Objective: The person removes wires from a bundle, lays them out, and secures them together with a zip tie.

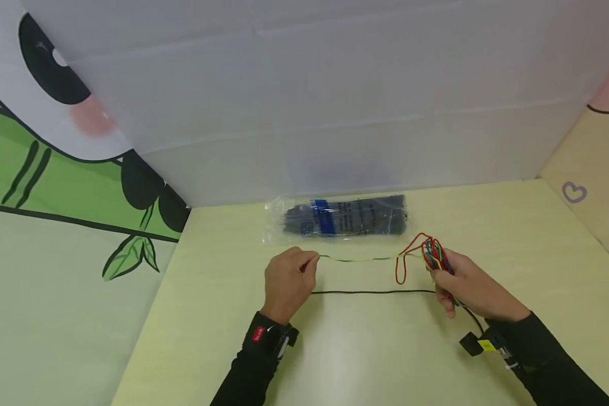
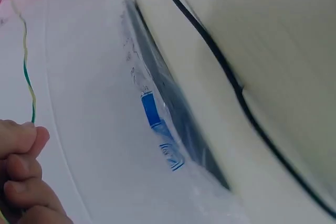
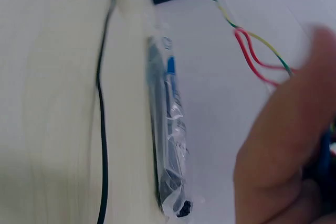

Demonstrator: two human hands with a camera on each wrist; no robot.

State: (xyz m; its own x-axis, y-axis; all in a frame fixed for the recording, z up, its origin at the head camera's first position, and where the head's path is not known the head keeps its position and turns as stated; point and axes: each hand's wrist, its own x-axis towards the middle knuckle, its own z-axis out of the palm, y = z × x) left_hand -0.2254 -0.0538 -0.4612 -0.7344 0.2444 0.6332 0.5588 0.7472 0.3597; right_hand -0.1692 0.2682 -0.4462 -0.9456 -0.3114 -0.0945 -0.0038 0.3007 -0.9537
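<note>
My left hand [image 1: 290,283] pinches a thin green-and-yellow twisted wire [image 1: 352,260] between thumb and forefinger. The same pinch shows at the lower left of the left wrist view, with the wire [image 2: 26,66] running up from the fingertips. Across the table my right hand [image 1: 469,285] grips a bundle of coloured wires [image 1: 435,255], mostly red, green, blue and yellow. A red loop [image 1: 400,270] hangs out of the bundle on its left side. Between the hands the green-and-yellow wire spans the gap above the table. In the right wrist view the fingers hide most of the bundle.
A clear plastic bag [image 1: 345,217] of dark, thin strips lies at the table's back edge, against a white panel [image 1: 335,113]. A black cable [image 1: 370,292] crosses the table [image 1: 345,361] below the wire, near both hands. Printed walls stand at both sides.
</note>
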